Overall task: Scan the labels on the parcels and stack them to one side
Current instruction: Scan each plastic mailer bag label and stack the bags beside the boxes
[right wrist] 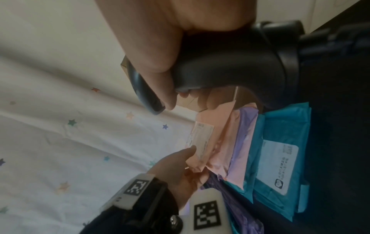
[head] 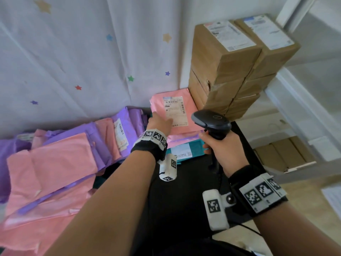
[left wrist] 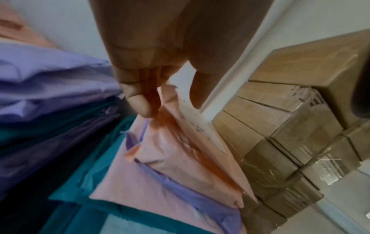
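Note:
A pink parcel (head: 177,105) with a white label (head: 174,110) facing up lies on top of a small stack of pink, purple and teal parcels (head: 184,152) beside the wall. My left hand (head: 162,119) pinches its left edge, thumb on the label side and fingers under it, as the left wrist view (left wrist: 170,109) and the right wrist view (right wrist: 195,161) show. To its right, my right hand (head: 217,145) grips the handle of a black barcode scanner (head: 212,121), whose head points at the label. In the right wrist view the scanner (right wrist: 230,63) fills the top.
A loose pile of pink and purple parcels (head: 64,163) covers the left of the black table (head: 184,191). Tall stacks of taped cardboard boxes (head: 230,71) stand just right of the pink parcel. A star-printed sheet (head: 73,61) hangs behind. White shelves (head: 282,156) with boxes stand at right.

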Action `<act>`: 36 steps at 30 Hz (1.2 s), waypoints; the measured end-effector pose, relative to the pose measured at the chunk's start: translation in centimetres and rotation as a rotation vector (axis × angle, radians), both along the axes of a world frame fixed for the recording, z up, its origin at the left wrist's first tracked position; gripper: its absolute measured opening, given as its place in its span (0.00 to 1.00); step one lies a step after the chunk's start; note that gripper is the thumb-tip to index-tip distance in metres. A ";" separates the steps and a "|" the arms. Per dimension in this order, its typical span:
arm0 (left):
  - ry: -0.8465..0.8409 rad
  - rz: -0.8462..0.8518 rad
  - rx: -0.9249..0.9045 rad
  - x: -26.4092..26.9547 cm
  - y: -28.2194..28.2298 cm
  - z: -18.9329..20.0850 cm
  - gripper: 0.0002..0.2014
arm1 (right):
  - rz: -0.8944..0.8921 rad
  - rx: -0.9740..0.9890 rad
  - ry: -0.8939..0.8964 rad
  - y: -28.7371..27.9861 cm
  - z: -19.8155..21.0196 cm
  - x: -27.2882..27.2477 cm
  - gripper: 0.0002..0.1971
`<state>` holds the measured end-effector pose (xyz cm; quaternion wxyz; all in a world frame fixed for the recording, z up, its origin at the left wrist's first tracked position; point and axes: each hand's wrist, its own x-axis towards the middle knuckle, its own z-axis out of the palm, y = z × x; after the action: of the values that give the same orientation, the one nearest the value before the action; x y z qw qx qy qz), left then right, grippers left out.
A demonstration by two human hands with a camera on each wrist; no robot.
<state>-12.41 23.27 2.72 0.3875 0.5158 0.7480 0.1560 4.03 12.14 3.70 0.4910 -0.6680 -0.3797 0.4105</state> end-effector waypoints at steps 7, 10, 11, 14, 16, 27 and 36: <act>0.129 -0.049 0.249 -5.0 -3.7 1.9 0.24 | 0.051 0.029 0.014 -0.1 0.6 -3.6 0.11; 0.223 -0.069 0.297 -9.2 -6.4 1.9 0.20 | 0.100 0.045 0.020 -0.4 0.9 -6.3 0.09; 0.266 -0.067 0.304 -10.8 -7.3 1.9 0.19 | 0.118 0.045 0.010 -0.6 0.9 -7.4 0.08; 0.364 -0.042 0.291 -16.0 -10.0 1.8 0.18 | 0.167 0.038 0.031 -1.4 0.7 -10.6 0.06; 0.436 -0.040 0.260 -19.4 -11.6 1.7 0.19 | 0.196 0.035 0.052 -1.8 0.6 -12.6 0.04; 0.548 -0.163 0.077 -28.4 -14.5 0.2 0.28 | 0.249 0.054 0.092 -3.6 1.0 -20.3 0.05; 0.586 -0.177 0.186 -27.8 -13.9 1.3 0.12 | 0.216 0.039 0.060 -4.3 1.3 -20.6 0.06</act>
<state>-40.25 9.33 4.04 0.1187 0.6352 0.7624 0.0341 -16.52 7.79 5.01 0.4679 -0.6007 -0.4427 0.4735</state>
